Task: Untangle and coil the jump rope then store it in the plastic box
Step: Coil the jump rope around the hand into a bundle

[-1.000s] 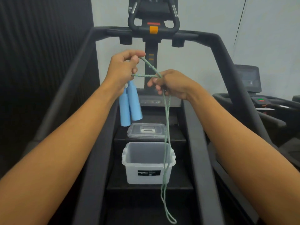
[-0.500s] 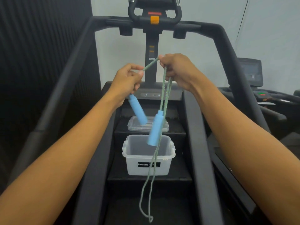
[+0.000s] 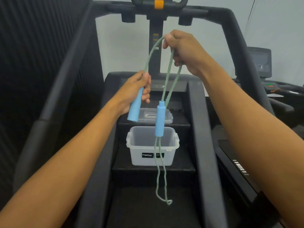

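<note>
The jump rope has a pale green cord (image 3: 167, 83) and two light blue foam handles. My left hand (image 3: 135, 89) grips one blue handle (image 3: 135, 108) near its top. My right hand (image 3: 184, 50), held higher, pinches the cord, which arcs from it down to the left handle. The second blue handle (image 3: 160, 118) hangs free from the cord below my right hand, over the open clear plastic box (image 3: 174, 142). A long cord loop (image 3: 162, 183) dangles past the box front, ending in a small twist.
The box stands on a step of a black stair-climber machine. Its clear lid (image 3: 167, 116) lies on the step behind. Black side rails (image 3: 199, 129) run on both sides, the console post (image 3: 155, 40) rises ahead. Another machine (image 3: 271, 89) stands at right.
My right hand has risen while my left hand dropped lower, lengthening the cord between them. The free handle has swung to hang straight over the box.
</note>
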The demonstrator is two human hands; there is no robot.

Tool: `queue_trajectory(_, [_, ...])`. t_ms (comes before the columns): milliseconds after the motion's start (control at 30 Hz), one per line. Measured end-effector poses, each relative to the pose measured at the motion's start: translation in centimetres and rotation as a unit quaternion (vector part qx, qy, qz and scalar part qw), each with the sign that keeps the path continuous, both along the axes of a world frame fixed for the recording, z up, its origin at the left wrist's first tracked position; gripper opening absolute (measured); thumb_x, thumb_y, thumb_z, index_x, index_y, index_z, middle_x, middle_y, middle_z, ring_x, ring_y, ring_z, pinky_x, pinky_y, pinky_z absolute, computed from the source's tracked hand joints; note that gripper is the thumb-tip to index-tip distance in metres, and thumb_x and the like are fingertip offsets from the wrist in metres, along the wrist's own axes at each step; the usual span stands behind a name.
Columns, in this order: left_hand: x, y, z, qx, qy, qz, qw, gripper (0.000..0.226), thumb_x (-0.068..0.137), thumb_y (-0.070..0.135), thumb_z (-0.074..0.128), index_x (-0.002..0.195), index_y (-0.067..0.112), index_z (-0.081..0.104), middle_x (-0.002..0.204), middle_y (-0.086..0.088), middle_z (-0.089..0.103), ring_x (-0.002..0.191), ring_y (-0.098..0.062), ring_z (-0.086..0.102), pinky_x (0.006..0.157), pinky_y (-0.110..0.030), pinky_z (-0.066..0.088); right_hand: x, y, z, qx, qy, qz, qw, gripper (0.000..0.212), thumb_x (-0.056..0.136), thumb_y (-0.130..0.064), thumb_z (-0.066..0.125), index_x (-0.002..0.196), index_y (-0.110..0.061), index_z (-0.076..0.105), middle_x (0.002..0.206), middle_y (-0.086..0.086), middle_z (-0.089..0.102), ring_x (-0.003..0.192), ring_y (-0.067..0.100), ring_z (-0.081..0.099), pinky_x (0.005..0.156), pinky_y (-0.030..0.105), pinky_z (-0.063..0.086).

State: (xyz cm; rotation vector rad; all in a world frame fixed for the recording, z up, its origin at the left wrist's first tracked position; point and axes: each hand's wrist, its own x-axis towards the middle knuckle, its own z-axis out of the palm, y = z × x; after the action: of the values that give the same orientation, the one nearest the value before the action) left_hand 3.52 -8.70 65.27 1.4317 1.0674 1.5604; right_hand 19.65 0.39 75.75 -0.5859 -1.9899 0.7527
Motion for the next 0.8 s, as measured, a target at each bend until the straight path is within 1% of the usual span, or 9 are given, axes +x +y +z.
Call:
queue_trajectory(67, [-0.2,-0.1,0.5,0.006,-0.033,0.011,0.999,0.029,0.107,0.037,0.042,0.084,0.019,0.048,0.064,-0.003,0.037,0.046,-0.012,0.036,0.040,-0.021,0.039,0.4,0.5,-0.7,-0.016,-0.016,-0.011,1.000,0.026,0.104,-0.031,0.046,0.088,-0.014,0.059,0.058,-0.005,0.036,0.042,0.010,0.032,0.045,0.022,0.036])
queue_trajectory(167, [-0.4,-0.3,1.4,0.007,-0.070,0.018,0.997,0.033,0.106,0.039,0.042,0.081,0.019,0.050,0.062,-0.001,0.039,0.042,-0.009,0.035,0.035,-0.017,0.030,0.6,1.0,-2.3,-0.050,-0.063,-0.012,0.997,0.027,0.106,-0.032,0.042,0.089,-0.015,0.056,0.059,-0.002,0.034,0.041,0.010,0.033,0.046,0.022,0.041])
queue_trajectory(267, [-0.3,-0.6,2.6,0.029,-0.059,0.019,0.998,0.034,0.105,0.034,0.043,0.077,0.016,0.050,0.059,0.001,0.040,0.040,-0.008,0.035,0.034,-0.018,0.030,0.8,1.2,-3.8,-0.085,-0.088,-0.011,0.992,0.029,0.107,-0.034,0.041,0.086,-0.017,0.053,0.058,0.002,0.050,0.041,0.015,0.049,0.053,0.026,0.050])
queue_trajectory(333, [-0.1,-0.8,3.4,0.044,-0.043,0.012,0.998,0.033,0.105,0.033,0.045,0.078,0.016,0.050,0.058,0.001,0.040,0.041,-0.008,0.035,0.035,-0.019,0.031,1.0,1.1,-4.4,-0.093,-0.109,-0.013,0.990,0.030,0.106,-0.035,0.040,0.084,-0.019,0.052,0.067,0.005,0.063,0.051,0.020,0.064,0.057,0.027,0.052])
queue_trajectory(400, [0.0,-0.9,4.1,0.055,-0.030,0.004,0.998,0.032,0.105,0.033,0.046,0.078,0.016,0.050,0.059,0.001,0.040,0.042,-0.009,0.035,0.036,-0.020,0.031,1.0,1.0,-4.5,-0.078,-0.128,-0.022,0.988,0.031,0.106,-0.036,0.040,0.081,-0.021,0.051,0.080,0.005,0.068,0.064,0.021,0.071,0.062,0.028,0.051])
queue_trajectory(467, [0.2,-0.9,4.6,0.063,-0.020,0.000,0.998,0.031,0.104,0.033,0.047,0.079,0.016,0.051,0.060,0.000,0.041,0.043,-0.010,0.035,0.037,-0.021,0.032,0.9,1.0,-4.3,-0.088,-0.093,-0.005,0.992,0.032,0.106,-0.032,0.041,0.080,-0.019,0.052,0.076,0.003,0.065,0.061,0.019,0.066,0.066,0.031,0.052])
queue_trajectory(533, [0.4,-0.9,5.0,0.068,-0.010,0.002,0.998,0.031,0.104,0.033,0.046,0.080,0.015,0.051,0.061,-0.001,0.041,0.044,-0.010,0.036,0.037,-0.021,0.032,0.7,0.8,-3.9,-0.116,-0.030,0.034,0.992,0.032,0.107,-0.027,0.041,0.079,-0.016,0.052,0.063,-0.002,0.053,0.048,0.014,0.049,0.058,0.029,0.048])
queue_trajectory(633, [0.6,-1.0,5.3,0.075,0.005,0.008,0.997,0.031,0.105,0.033,0.045,0.081,0.015,0.050,0.061,-0.001,0.042,0.044,-0.010,0.037,0.038,-0.021,0.035,0.3,0.6,-3.7,-0.117,0.012,0.030,0.993,0.032,0.108,-0.024,0.037,0.080,-0.016,0.052,0.050,-0.012,0.036,0.042,0.008,0.026,0.044,0.021,0.027])
queue_trajectory(800, [0.8,-1.1,5.6,0.086,0.008,0.006,0.996,0.030,0.106,0.032,0.043,0.082,0.015,0.049,0.062,-0.002,0.041,0.045,-0.011,0.037,0.039,-0.022,0.035,0.1,-0.7,-2.5,-0.117,0.055,0.041,0.991,0.029,0.108,-0.023,0.035,0.089,-0.015,0.054,0.048,-0.014,0.032,0.040,0.006,0.023,0.039,0.020,0.021])
